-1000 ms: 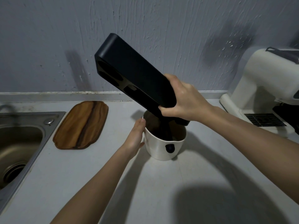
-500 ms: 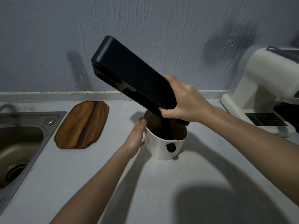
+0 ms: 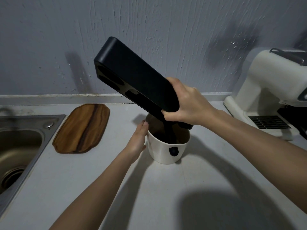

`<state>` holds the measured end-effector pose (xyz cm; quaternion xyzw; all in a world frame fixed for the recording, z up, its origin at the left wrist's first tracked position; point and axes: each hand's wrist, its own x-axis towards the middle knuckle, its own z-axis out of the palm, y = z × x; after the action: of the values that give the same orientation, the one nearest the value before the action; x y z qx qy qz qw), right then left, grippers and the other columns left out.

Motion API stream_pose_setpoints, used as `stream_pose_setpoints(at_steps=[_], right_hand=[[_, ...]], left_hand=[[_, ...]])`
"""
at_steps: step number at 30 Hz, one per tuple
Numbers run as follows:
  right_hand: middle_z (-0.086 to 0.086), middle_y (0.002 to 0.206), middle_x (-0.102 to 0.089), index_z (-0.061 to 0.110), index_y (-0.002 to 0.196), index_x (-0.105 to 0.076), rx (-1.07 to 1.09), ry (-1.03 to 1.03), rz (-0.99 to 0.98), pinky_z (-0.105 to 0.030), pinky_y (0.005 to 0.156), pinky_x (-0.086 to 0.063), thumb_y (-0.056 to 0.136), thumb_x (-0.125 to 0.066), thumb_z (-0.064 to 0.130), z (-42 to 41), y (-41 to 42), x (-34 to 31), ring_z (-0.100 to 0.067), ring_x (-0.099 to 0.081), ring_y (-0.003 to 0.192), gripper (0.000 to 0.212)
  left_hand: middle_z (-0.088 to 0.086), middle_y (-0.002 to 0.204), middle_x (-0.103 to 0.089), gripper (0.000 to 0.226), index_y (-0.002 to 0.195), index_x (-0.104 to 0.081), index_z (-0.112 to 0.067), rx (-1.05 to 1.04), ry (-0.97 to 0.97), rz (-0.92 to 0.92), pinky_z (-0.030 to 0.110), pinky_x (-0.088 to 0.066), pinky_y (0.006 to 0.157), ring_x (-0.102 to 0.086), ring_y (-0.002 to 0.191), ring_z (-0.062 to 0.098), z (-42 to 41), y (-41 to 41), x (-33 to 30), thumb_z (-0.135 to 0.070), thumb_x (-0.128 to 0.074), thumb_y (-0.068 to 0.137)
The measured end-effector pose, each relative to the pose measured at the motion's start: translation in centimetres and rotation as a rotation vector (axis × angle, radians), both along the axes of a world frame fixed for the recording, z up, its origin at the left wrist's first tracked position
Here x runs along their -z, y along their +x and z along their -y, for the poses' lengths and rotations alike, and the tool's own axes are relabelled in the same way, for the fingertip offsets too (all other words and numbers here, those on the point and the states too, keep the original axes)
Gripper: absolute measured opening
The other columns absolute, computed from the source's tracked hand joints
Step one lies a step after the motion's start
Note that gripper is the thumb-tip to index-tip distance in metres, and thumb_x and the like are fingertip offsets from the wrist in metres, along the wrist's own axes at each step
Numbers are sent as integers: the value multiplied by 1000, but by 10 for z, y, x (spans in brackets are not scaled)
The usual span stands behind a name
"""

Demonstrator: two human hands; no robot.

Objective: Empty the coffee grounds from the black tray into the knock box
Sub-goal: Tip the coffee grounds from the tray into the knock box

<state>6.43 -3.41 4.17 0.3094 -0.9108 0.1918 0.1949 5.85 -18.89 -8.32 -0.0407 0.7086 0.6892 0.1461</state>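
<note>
My right hand [image 3: 186,103] grips the lower end of the black tray [image 3: 132,77], which is tilted steeply, its high end up and to the left, its low corner over the mouth of the knock box. The white knock box [image 3: 164,151] stands on the counter with a black bar across its opening and a black knob on its front. My left hand [image 3: 137,141] rests flat against the box's left side, fingers together on its wall. The tray's underside faces me; its inner face points down and away.
A wooden board [image 3: 81,128] lies left of the box. A steel sink [image 3: 18,146] fills the left edge. A white coffee machine [image 3: 272,90] with a black drip grille stands at the right. Grey wall runs close behind.
The tray's high end has dropped slightly and drifted a little left. Both hands and the knock box stay where they were.
</note>
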Motion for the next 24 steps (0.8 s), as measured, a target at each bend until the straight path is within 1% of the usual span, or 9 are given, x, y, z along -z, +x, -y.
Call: stream_pose_setpoints(at_steps=[2, 4, 8, 13, 16, 18, 20, 21, 24], right_hand=[[-17, 109, -56, 4, 130, -33, 2, -20, 18, -23, 61, -38, 70, -72, 25, 0, 1, 1, -18, -47, 83, 75], [-17, 112, -56, 5, 131, -32, 7, -41, 28, -27, 64, -40, 70, -72, 25, -1, 2, 1, -18, -47, 86, 75], [-17, 109, -56, 5, 130, -32, 29, -68, 16, -22, 62, -38, 70, -72, 25, -3, 2, 0, -17, -47, 85, 75], [-17, 111, -56, 5, 130, -32, 14, -50, 3, -28, 64, -40, 70, -72, 24, -3, 3, 0, -27, -55, 90, 75], [-17, 109, -57, 4, 130, -33, 21, -65, 0, -27, 63, -39, 69, -72, 24, -2, 3, 0, -20, -49, 84, 75], [-17, 109, -57, 4, 129, -34, 22, -49, 4, -24, 61, -37, 69, -73, 24, -2, 3, 0, -17, -45, 83, 75], [-17, 109, -57, 3, 129, -34, 15, -36, 3, -17, 57, -33, 69, -73, 24, -2, 2, 0, -17, -44, 83, 75], [-17, 109, -57, 3, 129, -34, 14, -45, 3, -17, 58, -34, 69, -73, 24, -2, 2, 1, -17, -44, 83, 75], [-16, 110, -57, 4, 130, -33, 17, -77, 14, -25, 63, -38, 69, -72, 24, -3, 2, 1, -16, -45, 84, 75]], left_hand=[[-2, 152, -21, 55, 139, -17, -31, 1, 1, -4, 50, -24, 108, -22, 138, 24, 0, 0, 0, -54, -24, 89], [-2, 152, -21, 54, 139, -17, -31, 0, -1, -10, 50, -24, 108, -21, 138, 24, 0, 1, 0, -54, -23, 89], [-2, 151, -22, 51, 137, -19, -33, -4, -17, -20, 50, -25, 107, -22, 138, 25, -1, 1, -1, -53, -22, 90], [-1, 151, -21, 52, 138, -17, -33, -3, -25, -20, 51, -24, 107, -21, 138, 25, -1, 1, -1, -53, -22, 90], [-1, 151, -21, 52, 138, -18, -32, -6, -28, -18, 50, -24, 107, -21, 138, 25, -2, 1, -2, -52, -22, 90], [-2, 151, -21, 53, 138, -18, -31, -13, -30, -13, 50, -24, 107, -22, 138, 24, -2, 2, -2, -52, -22, 90], [-1, 152, -20, 53, 139, -17, -31, -16, -32, -8, 50, -24, 108, -21, 138, 25, -2, 2, -3, -52, -22, 90], [-1, 152, -20, 53, 139, -17, -31, -17, -33, -8, 50, -24, 108, -21, 138, 25, -2, 2, -2, -52, -22, 90], [-1, 152, -21, 52, 138, -18, -31, -17, -44, -14, 50, -24, 108, -22, 138, 25, -3, 1, -2, -52, -22, 91]])
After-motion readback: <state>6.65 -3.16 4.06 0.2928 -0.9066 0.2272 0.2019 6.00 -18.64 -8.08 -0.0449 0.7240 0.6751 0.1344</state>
